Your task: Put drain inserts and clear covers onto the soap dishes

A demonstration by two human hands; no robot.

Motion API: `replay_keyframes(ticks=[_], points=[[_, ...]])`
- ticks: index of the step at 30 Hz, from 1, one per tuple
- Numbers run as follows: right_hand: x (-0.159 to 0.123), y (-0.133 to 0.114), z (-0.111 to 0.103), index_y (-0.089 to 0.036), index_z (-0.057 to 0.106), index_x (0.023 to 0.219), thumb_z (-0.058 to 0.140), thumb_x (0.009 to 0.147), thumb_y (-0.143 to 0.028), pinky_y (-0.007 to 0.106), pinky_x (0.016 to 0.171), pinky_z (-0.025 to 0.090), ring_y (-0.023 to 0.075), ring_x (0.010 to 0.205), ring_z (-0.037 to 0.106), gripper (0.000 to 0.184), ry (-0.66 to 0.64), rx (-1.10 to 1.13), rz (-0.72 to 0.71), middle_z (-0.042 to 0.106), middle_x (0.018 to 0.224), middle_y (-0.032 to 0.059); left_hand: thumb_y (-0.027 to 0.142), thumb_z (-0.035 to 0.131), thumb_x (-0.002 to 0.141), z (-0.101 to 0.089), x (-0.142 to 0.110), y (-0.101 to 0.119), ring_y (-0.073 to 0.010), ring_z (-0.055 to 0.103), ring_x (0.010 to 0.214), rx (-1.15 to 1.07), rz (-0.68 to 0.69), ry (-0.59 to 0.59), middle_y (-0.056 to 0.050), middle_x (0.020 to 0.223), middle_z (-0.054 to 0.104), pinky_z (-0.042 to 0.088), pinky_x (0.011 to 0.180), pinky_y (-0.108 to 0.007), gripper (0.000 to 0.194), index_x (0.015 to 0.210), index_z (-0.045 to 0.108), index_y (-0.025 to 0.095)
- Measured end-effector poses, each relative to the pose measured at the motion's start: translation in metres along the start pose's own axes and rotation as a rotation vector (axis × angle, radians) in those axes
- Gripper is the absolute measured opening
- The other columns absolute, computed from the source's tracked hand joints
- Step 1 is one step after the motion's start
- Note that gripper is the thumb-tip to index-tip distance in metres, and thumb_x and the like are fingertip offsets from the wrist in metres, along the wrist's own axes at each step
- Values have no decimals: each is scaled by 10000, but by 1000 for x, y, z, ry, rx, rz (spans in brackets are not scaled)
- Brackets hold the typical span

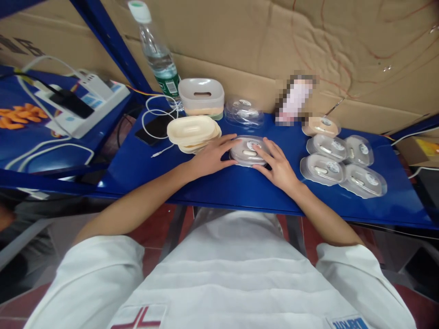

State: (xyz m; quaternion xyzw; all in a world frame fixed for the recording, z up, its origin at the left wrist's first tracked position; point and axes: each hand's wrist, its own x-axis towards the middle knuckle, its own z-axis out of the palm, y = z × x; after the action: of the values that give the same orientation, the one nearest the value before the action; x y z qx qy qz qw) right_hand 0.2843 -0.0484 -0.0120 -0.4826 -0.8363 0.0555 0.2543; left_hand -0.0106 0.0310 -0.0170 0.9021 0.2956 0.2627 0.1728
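A clear oval plastic package (248, 151) with small white parts inside lies on the blue table (219, 187) in front of me. My left hand (211, 156) rests against its left side, fingers stretched along the rim. My right hand (276, 165) presses on its right edge with fingers spread over the lid. Both hands hold the package between them.
A stack of cream trays (193, 131) sits left of the package, a white lidded box (201, 97) and a water bottle (158, 55) behind. Several sealed clear packages (341, 162) lie to the right. A phone with cable (153, 129) and a power strip (92, 98) are at left.
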Motion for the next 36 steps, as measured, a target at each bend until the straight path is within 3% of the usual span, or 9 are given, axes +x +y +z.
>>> replay_keyframes(ticks=[8, 13, 17, 20, 24, 26, 28, 32, 36], points=[[-9, -14, 7, -348, 518, 1641, 677, 1045, -445, 647, 1236, 498, 427, 1570, 462, 625, 54, -176, 60, 467, 1713, 132, 405, 705, 1003, -1, 0, 2, -320, 513, 1547, 34, 1, -42, -168, 1713, 459, 415, 1296, -541, 673, 1616, 500, 215], [-5, -6, 4, -368, 512, 1638, 702, 1036, -422, 588, 1229, 520, 365, 1555, 498, 634, 57, -72, 43, 479, 1709, 105, 444, 675, 1023, -6, 2, 6, -350, 475, 1575, 36, -12, -67, -184, 1740, 407, 399, 1305, -568, 678, 1626, 481, 203], [-6, -3, -15, -389, 546, 1611, 665, 1054, -413, 579, 1264, 487, 329, 1546, 521, 570, 169, -33, 23, 522, 1682, 76, 429, 641, 1056, -14, 1, 18, -373, 446, 1594, 11, 119, -28, -194, 1835, 111, 407, 1295, -606, 693, 1682, 390, 271], [-16, 7, -50, -398, 570, 1591, 657, 1053, -470, 616, 1255, 491, 344, 1536, 532, 549, 282, -106, 39, 512, 1689, 67, 343, 638, 1062, -22, -1, 28, -393, 466, 1578, 23, 216, 48, -198, 1840, 43, 473, 1242, -634, 668, 1681, 388, 306], [-46, 51, -119, -372, 638, 1540, 651, 1009, -657, 632, 1203, 512, 417, 1463, 597, 603, 477, -266, 221, 561, 1643, 126, 302, 614, 1074, -39, -1, 26, -365, 422, 1609, 130, 272, 173, -198, 1809, 221, 498, 1231, -597, 507, 1574, 541, 253], [-68, 83, -149, -276, 675, 1522, 622, 997, -717, 614, 1201, 484, 470, 1440, 603, 688, 554, -316, 327, 581, 1591, 239, 347, 584, 1087, -53, 0, 17, -354, 494, 1561, 229, 229, 202, -183, 1697, 462, 493, 1232, -592, 394, 1459, 649, 235], [-93, 116, -169, -231, 716, 1478, 601, 950, -811, 597, 1179, 484, 492, 1392, 635, 792, 597, -364, 451, 607, 1544, 284, 401, 535, 1100, -68, -1, 6, -341, 642, 1411, 311, 150, 195, -156, 1467, 688, 526, 1191, -573, 353, 1348, 722, 232], [-127, 167, -177, -222, 741, 1441, 552, 885, -909, 603, 1163, 469, 488, 1399, 627, 903, 537, -334, 529, 615, 1530, 289, 476, 489, 1085, -94, -15, -8, -389, 685, 1308, 447, -11, 159, -169, 1378, 733, 537, 1122, -598, 426, 1315, 745, 225], [-125, 185, -172, -211, 756, 1415, 555, 857, -929, 650, 1188, 410, 501, 1472, 551, 931, 510, -297, 517, 591, 1541, 313, 536, 530, 1052, -107, -40, -12, -414, 654, 1343, 520, -96, 155, -160, 1454, 699, 498, 1139, -612, 458, 1341, 730, 244]])
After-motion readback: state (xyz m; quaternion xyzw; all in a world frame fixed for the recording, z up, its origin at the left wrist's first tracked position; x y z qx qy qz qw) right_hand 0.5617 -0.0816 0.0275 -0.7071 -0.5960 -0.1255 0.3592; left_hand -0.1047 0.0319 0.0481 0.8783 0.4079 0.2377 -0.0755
